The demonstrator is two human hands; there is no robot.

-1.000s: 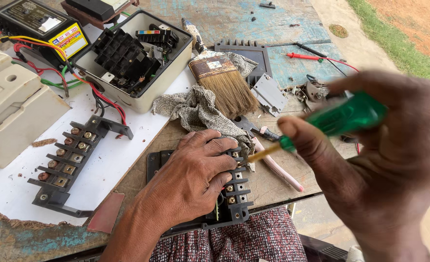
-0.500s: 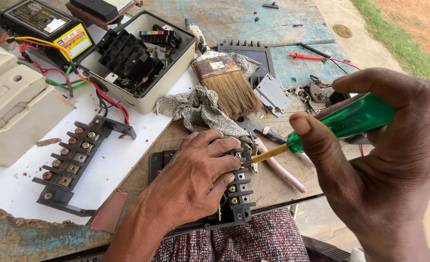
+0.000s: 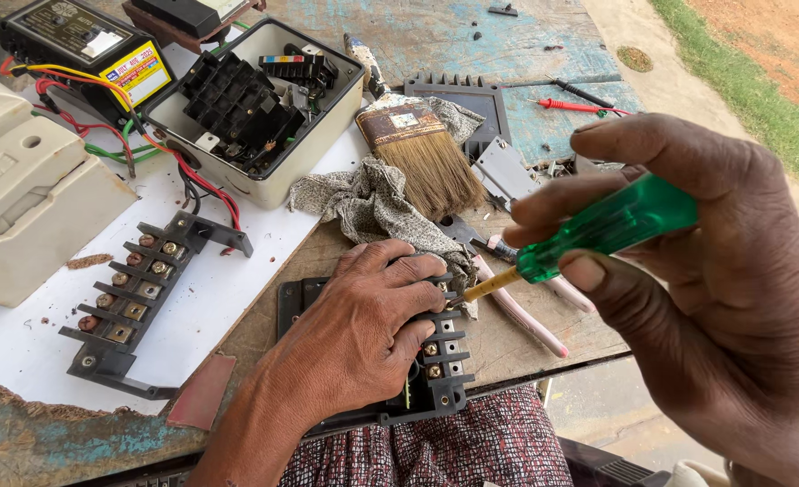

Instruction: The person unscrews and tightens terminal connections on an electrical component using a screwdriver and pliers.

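Note:
My left hand (image 3: 363, 334) lies flat on a black terminal block (image 3: 435, 361) with brass screws at the table's near edge, pressing it down. My right hand (image 3: 715, 298) grips a screwdriver (image 3: 589, 234) with a green see-through handle; its yellowish shaft slants down left and the tip meets the top of the block beside my left fingertips. A second black terminal block (image 3: 138, 298) with several brass screws lies apart on white paper (image 3: 228, 298) to the left.
An open cream box (image 3: 264, 108) with black parts and red wires stands behind. A paintbrush (image 3: 417, 144), a grey rag (image 3: 372, 207), pink-handled pliers (image 3: 526, 311), a beige cover (image 3: 20, 198), a black-and-yellow meter (image 3: 83, 45) and red probes (image 3: 580, 106) surround it.
The screwdriver's tip has come down and left onto the block under my left fingers. My right hand has moved closer to the camera. The left hand stays on the block.

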